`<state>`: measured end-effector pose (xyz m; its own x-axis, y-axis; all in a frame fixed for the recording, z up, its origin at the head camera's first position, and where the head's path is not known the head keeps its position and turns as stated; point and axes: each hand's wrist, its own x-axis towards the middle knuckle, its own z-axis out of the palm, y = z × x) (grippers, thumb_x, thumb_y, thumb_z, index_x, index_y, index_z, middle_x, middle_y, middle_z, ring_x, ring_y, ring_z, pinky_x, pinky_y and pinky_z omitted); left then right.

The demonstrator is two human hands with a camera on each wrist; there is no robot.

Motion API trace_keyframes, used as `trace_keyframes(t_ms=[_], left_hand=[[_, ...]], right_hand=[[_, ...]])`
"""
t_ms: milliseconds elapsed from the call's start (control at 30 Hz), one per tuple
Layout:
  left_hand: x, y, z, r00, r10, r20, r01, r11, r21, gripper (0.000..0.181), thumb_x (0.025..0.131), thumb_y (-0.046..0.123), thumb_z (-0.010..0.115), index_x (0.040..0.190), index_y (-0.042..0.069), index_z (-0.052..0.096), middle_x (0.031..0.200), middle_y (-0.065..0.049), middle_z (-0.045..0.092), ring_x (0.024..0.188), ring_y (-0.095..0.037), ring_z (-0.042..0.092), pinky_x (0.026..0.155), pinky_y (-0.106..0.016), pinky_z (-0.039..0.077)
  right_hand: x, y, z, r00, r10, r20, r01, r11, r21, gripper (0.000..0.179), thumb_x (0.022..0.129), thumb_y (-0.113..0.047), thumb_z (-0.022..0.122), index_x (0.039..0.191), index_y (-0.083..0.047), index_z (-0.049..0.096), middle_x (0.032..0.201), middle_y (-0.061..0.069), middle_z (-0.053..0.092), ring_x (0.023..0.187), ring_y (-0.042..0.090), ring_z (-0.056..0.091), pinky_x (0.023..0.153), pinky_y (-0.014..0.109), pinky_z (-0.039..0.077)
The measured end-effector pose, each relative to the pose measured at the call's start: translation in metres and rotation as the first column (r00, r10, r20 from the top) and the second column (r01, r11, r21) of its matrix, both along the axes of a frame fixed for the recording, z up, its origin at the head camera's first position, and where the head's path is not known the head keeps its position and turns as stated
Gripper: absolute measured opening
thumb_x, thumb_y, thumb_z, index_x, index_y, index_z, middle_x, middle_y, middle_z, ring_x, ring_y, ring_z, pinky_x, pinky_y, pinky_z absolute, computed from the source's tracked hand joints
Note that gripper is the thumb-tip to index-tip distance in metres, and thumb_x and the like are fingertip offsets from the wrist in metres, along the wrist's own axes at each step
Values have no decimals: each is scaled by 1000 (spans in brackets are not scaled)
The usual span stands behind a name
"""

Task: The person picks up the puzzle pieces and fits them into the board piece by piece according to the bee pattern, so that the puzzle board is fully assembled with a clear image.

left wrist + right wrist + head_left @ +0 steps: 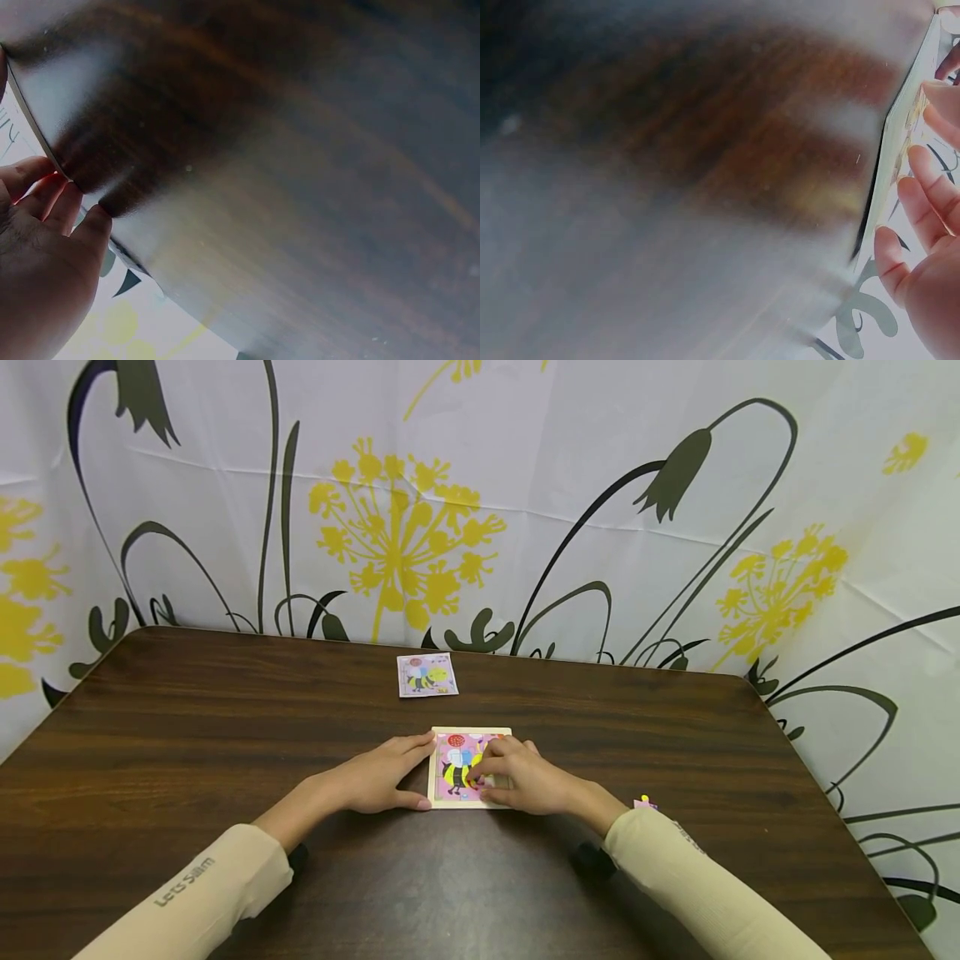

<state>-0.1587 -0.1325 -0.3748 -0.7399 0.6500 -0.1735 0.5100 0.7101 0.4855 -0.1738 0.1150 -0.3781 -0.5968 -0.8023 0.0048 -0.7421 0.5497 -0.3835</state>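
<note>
A square jigsaw puzzle with a bee picture (pixel 453 770) lies in a pale wooden frame (pixel 468 730) in the head view. My left hand (pixel 382 774) rests at the frame's left side, fingertips near the upper corner and thumb at the lower one. Its extended fingers touch the edge in the left wrist view too. Over the right half of the puzzle, my right hand (pixel 528 777) pinches a small pinkish puzzle piece (pixel 485 782) between thumb and fingers. That hand covers much of the picture's right side. Its other fingertips (pixel 919 156) come close to the board in the right wrist view.
A square card with a matching bee picture (pixel 427 676) lies beyond the frame on the dark wooden table (pixel 225 710). Beside my right forearm is a loose pink and yellow piece (pixel 645 802), partly hidden by the sleeve. A flower-patterned cloth (pixel 555 510) hangs behind the table.
</note>
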Motion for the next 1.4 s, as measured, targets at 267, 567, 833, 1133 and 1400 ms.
trace_keyframes(t_ms=[267, 567, 833, 1133, 1400], left_hand=[[1, 1, -2, 1000, 1, 3, -1, 1000, 6, 76, 85, 36, 63, 140, -4, 29, 147, -19, 22, 132, -35, 22, 102, -49, 26], [1, 1, -1, 1000, 1, -12, -1, 1000, 14, 77, 85, 38, 63, 139, -5, 30, 146, -20, 23, 131, -36, 23, 101, -49, 26], [2, 1, -2, 1000, 11, -7, -11, 1000, 8, 78, 84, 36, 64, 140, -4, 29, 146, -19, 23, 132, -35, 23, 102, -49, 26], [2, 0, -3, 1000, 8, -18, -8, 1000, 6, 78, 84, 36, 65, 140, -5, 29, 146, -19, 23, 131, -35, 23, 102, -48, 26], [1, 0, -4, 1000, 7, -19, -6, 1000, 7, 78, 84, 36, 65, 140, -5, 28, 146, -19, 23, 132, -35, 23, 102, -49, 26]], right_hand=[[1, 2, 0, 1000, 3, 3, -3, 1000, -5, 25, 83, -21, 68, 106, -14, 67, 99, 1, 54, 96, 16, 44, 72, 30, 29], [2, 7, 4, 999, 3, 36, -2, 1000, -17, 27, 82, -18, 68, 108, -11, 66, 103, 2, 59, 98, 16, 47, 76, 31, 33], [1, 14, 9, 997, -8, 83, 10, 1000, -20, 29, 83, -15, 67, 111, -7, 65, 105, 3, 61, 98, 16, 50, 85, 34, 40], [0, 29, 11, 991, -43, 130, 48, 998, -38, 27, 83, -13, 68, 109, -6, 65, 100, 2, 60, 91, 16, 53, 82, 31, 45], [0, 53, 10, 987, -76, 140, 83, 996, -44, 26, 83, -14, 68, 109, -7, 65, 97, 1, 60, 88, 15, 55, 78, 31, 47]])
